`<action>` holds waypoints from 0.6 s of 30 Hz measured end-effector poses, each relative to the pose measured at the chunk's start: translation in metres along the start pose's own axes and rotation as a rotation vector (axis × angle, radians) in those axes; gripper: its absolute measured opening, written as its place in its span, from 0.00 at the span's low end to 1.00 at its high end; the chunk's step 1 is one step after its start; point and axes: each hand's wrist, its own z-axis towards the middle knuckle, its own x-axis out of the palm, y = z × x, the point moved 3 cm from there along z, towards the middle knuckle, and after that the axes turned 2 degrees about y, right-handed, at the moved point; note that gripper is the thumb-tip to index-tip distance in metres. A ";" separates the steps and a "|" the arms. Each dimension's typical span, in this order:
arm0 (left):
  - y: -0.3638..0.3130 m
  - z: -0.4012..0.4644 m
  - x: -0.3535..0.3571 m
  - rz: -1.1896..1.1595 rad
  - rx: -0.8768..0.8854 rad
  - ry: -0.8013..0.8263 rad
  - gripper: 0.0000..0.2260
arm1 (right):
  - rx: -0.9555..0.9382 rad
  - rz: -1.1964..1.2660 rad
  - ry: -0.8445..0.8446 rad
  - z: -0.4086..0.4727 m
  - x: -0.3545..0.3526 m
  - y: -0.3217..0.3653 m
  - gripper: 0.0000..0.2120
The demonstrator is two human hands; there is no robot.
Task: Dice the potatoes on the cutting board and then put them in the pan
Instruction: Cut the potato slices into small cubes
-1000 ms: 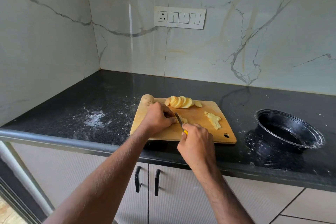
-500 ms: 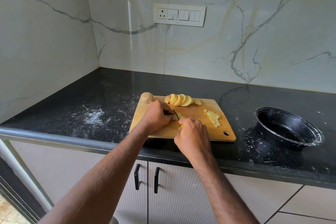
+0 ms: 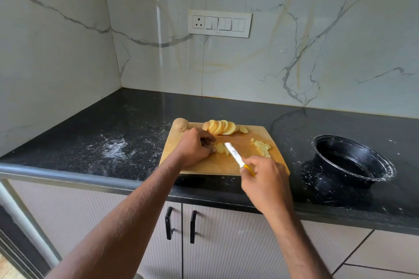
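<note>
Both hands work over the wooden cutting board (image 3: 204,165), forearms reaching in from the near edge and angled toward each other. The left hand (image 3: 195,147) lies knuckles-up on the board, fingers curled down so their tips press on a small stack of potato pieces (image 3: 221,148) just to its right. The right hand (image 3: 265,179) sits nearer the counter edge and to the right, fingers wrapped round the yellow handle of a knife (image 3: 235,157). Its pale blade slants up and left from that fist, the tip resting at the pieces beside the left fingertips; the blade looks slightly blurred.

Beyond the left hand, a fan of round potato slices (image 3: 221,127) lies along the board's far edge, and a whole unpeeled potato (image 3: 180,124) sits at the far left corner. Cut potato bits (image 3: 261,147) lie in a loose heap beyond the right hand, on the board's right side. Well to the right of the right hand, off the board, a black pan (image 3: 353,161) stands on the dark countertop (image 3: 113,133), its rim dusted white.
</note>
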 end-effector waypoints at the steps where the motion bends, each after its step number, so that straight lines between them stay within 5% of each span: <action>1: 0.000 0.001 -0.001 0.017 0.009 0.030 0.15 | 0.010 0.015 -0.026 0.003 -0.001 -0.002 0.09; 5: -0.003 0.006 -0.002 0.090 0.021 0.206 0.19 | 0.049 0.066 -0.068 0.019 0.011 -0.003 0.15; 18: -0.002 0.027 -0.002 0.266 0.079 0.500 0.21 | 0.098 -0.013 0.072 0.072 0.056 0.009 0.08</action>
